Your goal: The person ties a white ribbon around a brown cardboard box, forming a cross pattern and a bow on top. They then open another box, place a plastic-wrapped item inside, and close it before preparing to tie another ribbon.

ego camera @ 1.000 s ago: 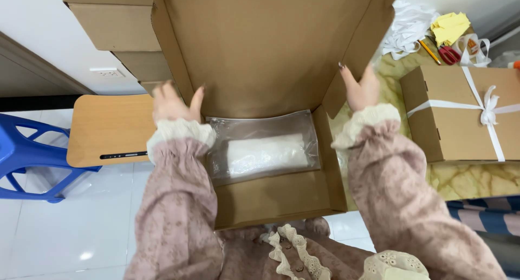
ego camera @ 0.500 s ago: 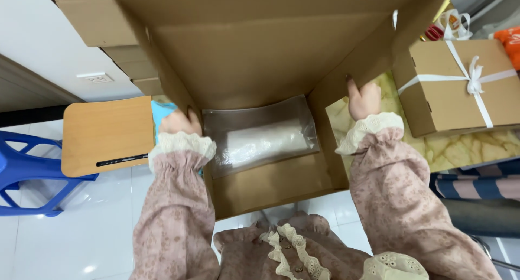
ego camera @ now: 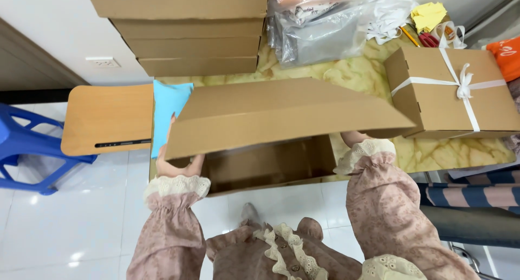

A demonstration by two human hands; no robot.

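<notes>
Two hands work one brown cardboard box [ego camera: 271, 161] in the head view, at the near edge of the marble-patterned counter [ego camera: 346, 77]. Its lid flap [ego camera: 287, 115] is tipped most of the way down over the opening. The left hand [ego camera: 176, 163] grips the flap's left corner, thumb below and fingers hidden behind the card. The right hand [ego camera: 352, 137] is mostly covered by the flap, so I cannot tell how it grips. The step in hand looks like closing the lid; seating it would call for even downward pressure at both corners. A ribbon-tied box [ego camera: 455, 93] sits to the right, stacked flat boxes [ego camera: 189, 36] behind.
</notes>
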